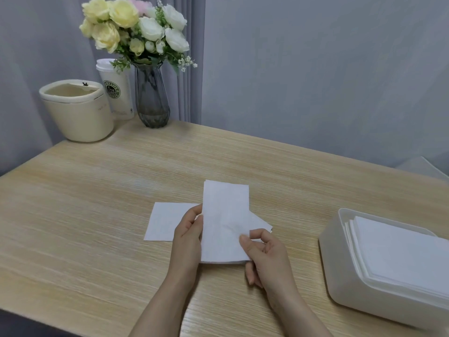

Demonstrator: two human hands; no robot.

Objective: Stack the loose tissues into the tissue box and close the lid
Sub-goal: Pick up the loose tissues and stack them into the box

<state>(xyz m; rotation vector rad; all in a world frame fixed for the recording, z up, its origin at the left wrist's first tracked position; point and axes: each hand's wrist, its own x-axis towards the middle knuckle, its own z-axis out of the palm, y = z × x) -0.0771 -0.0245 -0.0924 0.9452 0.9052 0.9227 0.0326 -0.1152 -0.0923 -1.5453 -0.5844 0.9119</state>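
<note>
1. Left hand (188, 235): thumb and fingers pinch the left edge of a folded tissue (224, 222), held up over the table (97, 190).
2. Right hand (263, 257): thumb and forefinger pinch the same tissue at its lower right corner; the other fingers curl under it.
3. Second tissue (161, 221): lies flat on the table, partly behind the held one and the left hand.
4. Box (337, 263): at the right, well apart from the hands, open, with a stack (398, 254) of tissues rising to about its rim. No lid is plainly in view.
5. Risks, as I judge them: the thin sheet could unfold or crease on the way across; laid askew, it could overhang the rim and foul the lid; a high stack may keep the lid from seating.
6. Materials: tissue soft, white, limp, oblong; box matte, pale, round-cornered, probably plastic; table light wood grain, smooth.
7. Far left corner: glass vase (151, 98) of flowers, paper cup (116, 91), cream bin (77, 110).
</note>
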